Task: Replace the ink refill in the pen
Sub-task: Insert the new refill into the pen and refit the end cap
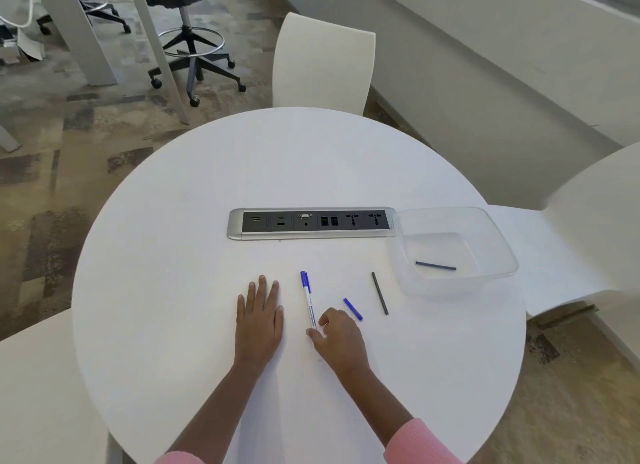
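A white pen [308,299] with a blue cap lies on the round white table [180,242], cap pointing away from me. My right hand [337,335] has its curled fingers at the pen's near end, thumb and forefinger pinching it. My left hand [259,314] lies flat on the table just left of the pen, fingers straight. A small blue end piece [353,309] lies right of the pen. A dark refill stick [380,293] lies further right. Another dark refill [435,266] lies inside the clear plastic container [498,242].
A silver and black socket strip [311,224] is set into the table's middle. White chairs stand at the far side [322,61], at the right [588,228] and at the left [41,387]. Black rolling stools [194,44] stand on the carpet beyond.
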